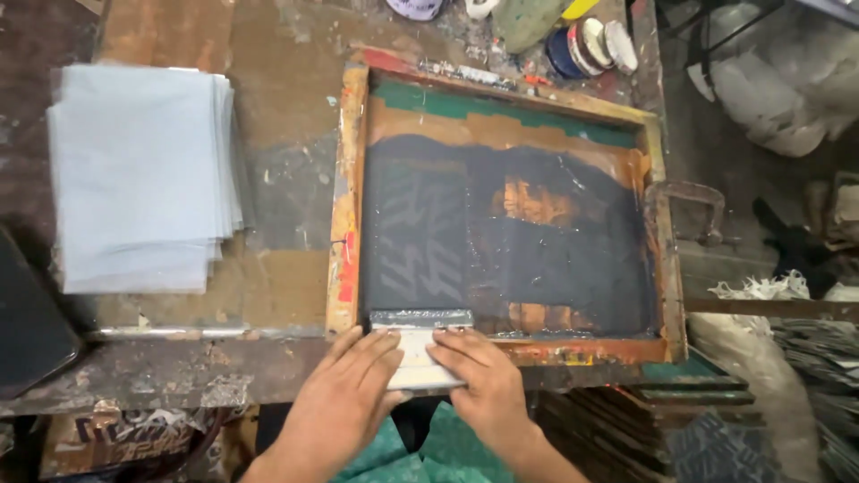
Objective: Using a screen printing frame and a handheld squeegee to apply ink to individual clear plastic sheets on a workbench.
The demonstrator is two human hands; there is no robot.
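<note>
Both hands are gripping the squeegee (420,344) at the near edge of the wooden screen frame (351,197).

The left hand (344,394) and right hand (479,380) are lying with fingers closed over its pale handle; its blade is sitting at the near edge of the mesh; black ink (537,241) is already covering most of the mesh, so this pass looks finished or nearly so; the stack of pale sheets (139,179) is waiting well to the left.

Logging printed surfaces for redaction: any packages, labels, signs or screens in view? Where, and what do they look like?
Printed bag or wrapper: bottom left under the bench edge, crumpled, brown with dark and pale markings.
Round tins: top centre behind the wooden frame, blue and white with red rims.
Dark flat slab: left edge, possibly a screen, cannot tell.
</note>
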